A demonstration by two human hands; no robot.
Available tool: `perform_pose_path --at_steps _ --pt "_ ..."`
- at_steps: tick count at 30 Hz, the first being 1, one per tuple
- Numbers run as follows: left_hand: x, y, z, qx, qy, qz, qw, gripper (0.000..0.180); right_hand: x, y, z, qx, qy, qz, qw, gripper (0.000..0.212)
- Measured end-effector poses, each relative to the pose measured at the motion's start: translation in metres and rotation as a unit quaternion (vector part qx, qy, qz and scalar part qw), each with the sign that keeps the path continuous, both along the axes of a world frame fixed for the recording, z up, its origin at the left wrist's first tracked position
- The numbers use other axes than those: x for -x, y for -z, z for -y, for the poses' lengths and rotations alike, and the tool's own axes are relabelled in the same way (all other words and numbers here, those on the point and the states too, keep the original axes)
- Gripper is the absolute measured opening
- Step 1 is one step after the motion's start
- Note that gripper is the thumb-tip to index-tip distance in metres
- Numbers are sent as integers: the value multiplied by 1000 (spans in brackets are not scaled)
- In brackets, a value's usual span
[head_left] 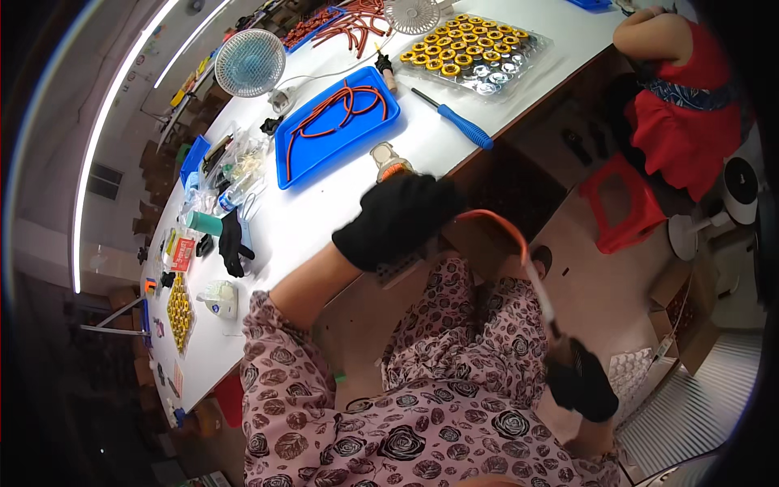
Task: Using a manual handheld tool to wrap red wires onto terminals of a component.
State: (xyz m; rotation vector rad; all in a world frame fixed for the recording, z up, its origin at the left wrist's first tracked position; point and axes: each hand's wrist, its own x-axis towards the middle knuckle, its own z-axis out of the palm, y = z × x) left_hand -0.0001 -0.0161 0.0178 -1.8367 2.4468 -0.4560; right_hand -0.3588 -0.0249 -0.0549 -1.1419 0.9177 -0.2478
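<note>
My left hand (398,219), in a black glove, is closed over the near edge of the white table. From its right side an orange tube (499,221) bends out and down over my lap. The tube runs into a pale, straight rod-like length (540,292) with a dark lower end. My right hand (583,380), also black-gloved, closes around that lower end; its grip is partly hidden. Just beyond my left hand stands a metal fixture (384,154) with an orange part (395,170) at its base. Whether my left hand touches it I cannot tell.
A blue tray (302,166) holds orange tubes. Beside it lie a blue-handled screwdriver (464,126) and a clear tray of yellow rings (462,58). A small fan (250,63) stands farther back. A person in red (690,97) sits at right near a red stool (604,203).
</note>
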Motion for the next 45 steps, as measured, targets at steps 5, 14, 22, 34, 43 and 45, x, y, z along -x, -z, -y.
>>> perform_pose_path --at_steps 5,14,22,34,43,45 --pt "-74 -26 84 242 38 -128 961 25 -73 23 0 349 34 22 936 44" --pt "-158 67 70 118 -307 -735 594 21 -218 19 -17 -306 -94 317 893 18" --pt "-169 98 61 128 -293 -788 525 24 -209 22 6 -313 -110 291 897 20" --pt "-181 113 43 94 -280 -817 496 9 -154 33 5 -388 -133 287 865 15" --pt "-173 113 46 128 -301 -816 477 9 -227 10 34 -377 -136 382 833 24" --pt "-169 107 45 121 -319 -813 472 8 -209 19 40 -405 -174 335 833 24"
